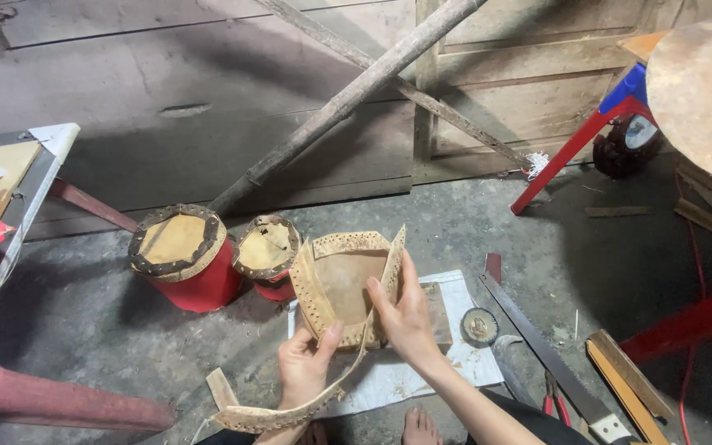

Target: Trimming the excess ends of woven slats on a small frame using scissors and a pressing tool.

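A tan hide piece [348, 284] with folded-up, hole-punched edges is held up over the floor by both hands. My left hand [305, 367] grips its lower left edge, thumb on the inside. My right hand [405, 317] holds its right flap, fingers spread along the edge. A long punched hide strip [290, 412] trails from the piece down past my left wrist. Behind stand two small red drums, a larger one [185, 259] and a smaller one [267, 257], each topped with hide and a dark studded rim.
A white sheet [447, 363] lies on the concrete floor under the hands, with a round spool [480, 326] and a hand saw [537, 346] to the right. A bamboo pole [348, 95] leans on the wooden wall. Red stool legs [566, 152] stand right, a table edge [10, 239] left.
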